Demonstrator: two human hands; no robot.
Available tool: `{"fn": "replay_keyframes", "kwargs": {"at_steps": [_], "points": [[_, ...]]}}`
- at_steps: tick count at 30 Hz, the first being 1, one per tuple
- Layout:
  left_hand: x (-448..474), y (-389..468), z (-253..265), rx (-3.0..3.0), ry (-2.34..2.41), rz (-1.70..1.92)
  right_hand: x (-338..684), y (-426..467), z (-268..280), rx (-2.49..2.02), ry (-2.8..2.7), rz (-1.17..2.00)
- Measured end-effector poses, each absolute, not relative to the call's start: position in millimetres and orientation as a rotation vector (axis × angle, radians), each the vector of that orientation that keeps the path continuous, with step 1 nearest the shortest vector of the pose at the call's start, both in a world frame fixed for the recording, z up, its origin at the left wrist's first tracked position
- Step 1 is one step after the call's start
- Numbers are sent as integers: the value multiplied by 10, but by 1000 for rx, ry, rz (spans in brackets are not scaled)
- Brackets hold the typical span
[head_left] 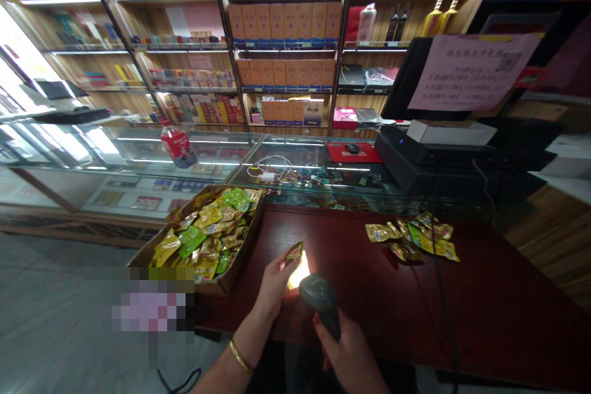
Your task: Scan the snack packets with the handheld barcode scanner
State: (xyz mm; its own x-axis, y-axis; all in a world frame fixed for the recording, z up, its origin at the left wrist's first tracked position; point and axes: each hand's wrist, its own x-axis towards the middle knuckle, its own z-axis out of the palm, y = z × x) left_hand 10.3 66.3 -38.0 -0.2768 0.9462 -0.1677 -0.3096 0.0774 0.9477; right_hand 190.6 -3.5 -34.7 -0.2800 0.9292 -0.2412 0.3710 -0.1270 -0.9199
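My left hand [274,283] pinches a small shiny snack packet [295,251] above the dark red tabletop [369,301]. My right hand [344,345] is wrapped round the handle of a dark barcode scanner [318,293]. The scanner's head points toward the packet, and bright light falls just beside it. Left of my hands stands an open cardboard box [226,283] full of gold, yellow and green packets [207,237]. A small heap of similar packets [410,236] lies on the right of the table.
Behind the table runs a glass display counter [221,163] with a red-labelled bottle [178,144], a white cable [268,173] and a mouse [353,148] on a red pad. A monitor [406,80] bearing a pink paper notice stands at right. A black cord [438,283] crosses the table.
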Motion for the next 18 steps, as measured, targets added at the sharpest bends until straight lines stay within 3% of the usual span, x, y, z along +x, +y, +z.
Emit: {"fn": "replay_keyframes", "kwargs": {"at_steps": [9,18], "points": [[149,636,-373,617,1145,1439,2020,15,-317,-1552,-1676,1227],[128,651,-480,597,1198,1419,2020,-51,-402,-1391,-1486,1404]]}}
